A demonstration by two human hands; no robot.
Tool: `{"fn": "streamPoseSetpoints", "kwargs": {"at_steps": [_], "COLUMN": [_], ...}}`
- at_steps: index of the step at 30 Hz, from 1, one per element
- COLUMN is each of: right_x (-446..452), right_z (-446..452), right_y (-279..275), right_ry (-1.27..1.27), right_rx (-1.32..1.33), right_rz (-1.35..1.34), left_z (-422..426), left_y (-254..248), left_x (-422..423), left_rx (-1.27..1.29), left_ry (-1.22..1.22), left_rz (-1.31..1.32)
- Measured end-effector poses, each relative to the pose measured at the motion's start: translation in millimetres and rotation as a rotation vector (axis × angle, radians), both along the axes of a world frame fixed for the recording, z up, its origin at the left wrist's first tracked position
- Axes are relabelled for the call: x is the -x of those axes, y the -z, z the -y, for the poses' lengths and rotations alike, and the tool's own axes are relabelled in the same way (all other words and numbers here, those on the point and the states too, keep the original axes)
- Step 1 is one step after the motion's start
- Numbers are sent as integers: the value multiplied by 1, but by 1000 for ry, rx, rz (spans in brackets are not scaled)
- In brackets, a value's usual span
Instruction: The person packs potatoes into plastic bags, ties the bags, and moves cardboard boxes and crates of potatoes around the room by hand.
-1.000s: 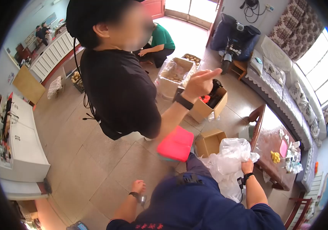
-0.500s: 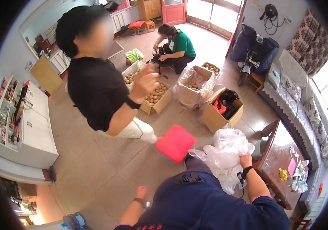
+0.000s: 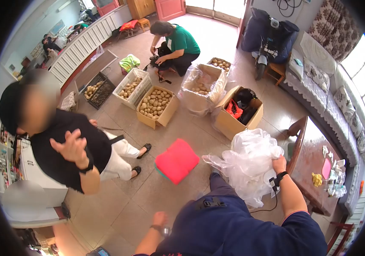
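My right hand (image 3: 279,163) is closed on a bunch of clear plastic bags (image 3: 250,160), which hangs in front of my legs beside the wooden table. My left hand (image 3: 160,219) hangs low at my left side, near no object; it is blurred and its fingers do not show clearly. A red cushioned stool (image 3: 177,161) stands on the floor ahead of me, left of the plastic.
A person in black (image 3: 67,149) stands at the left, one hand raised. Another person in green (image 3: 178,47) crouches near potato boxes (image 3: 165,112). An open carton (image 3: 233,126), a table (image 3: 314,158), a sofa (image 3: 319,102) and a scooter (image 3: 265,51) are ahead and right.
The person in black has moved left, away from the stool. The view has shifted, bringing more potato crates into sight. The plastic stays in my right hand, and the small carton beside it is now hidden.
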State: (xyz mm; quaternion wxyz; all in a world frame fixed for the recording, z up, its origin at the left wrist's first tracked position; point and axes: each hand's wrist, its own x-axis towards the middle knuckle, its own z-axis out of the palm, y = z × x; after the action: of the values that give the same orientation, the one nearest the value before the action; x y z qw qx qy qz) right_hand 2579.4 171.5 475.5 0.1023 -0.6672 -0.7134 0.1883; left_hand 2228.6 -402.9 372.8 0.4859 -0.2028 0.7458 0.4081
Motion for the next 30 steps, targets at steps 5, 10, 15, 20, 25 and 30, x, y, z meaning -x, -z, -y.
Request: {"fn": "streamPoseSetpoints", "kwargs": {"at_steps": [5,10,15,20,25,30], "right_x": [-3,-36,-41,-42,-33,-30], "right_z": [-44,-98,-144,-178,-192,-192], "right_y": [-8,27,22,30,22,13], "right_ry": [69,88,144,187,208,337], "right_rx": [-35,-12,61,54,32,62], "right_rz": [-21,76,145,137,128,202], "left_z": [-67,-177,-307,-414,-493,-605], "left_y": [16,12,-6,-26,-20,26], "left_x": [32,59,81,95,116,134], "left_rx": [12,-12,-159,-175,-186,-293], "left_ry": [112,207,267,382,488,728], "left_rz": [17,-39,-70,-88,-29,-46]}}
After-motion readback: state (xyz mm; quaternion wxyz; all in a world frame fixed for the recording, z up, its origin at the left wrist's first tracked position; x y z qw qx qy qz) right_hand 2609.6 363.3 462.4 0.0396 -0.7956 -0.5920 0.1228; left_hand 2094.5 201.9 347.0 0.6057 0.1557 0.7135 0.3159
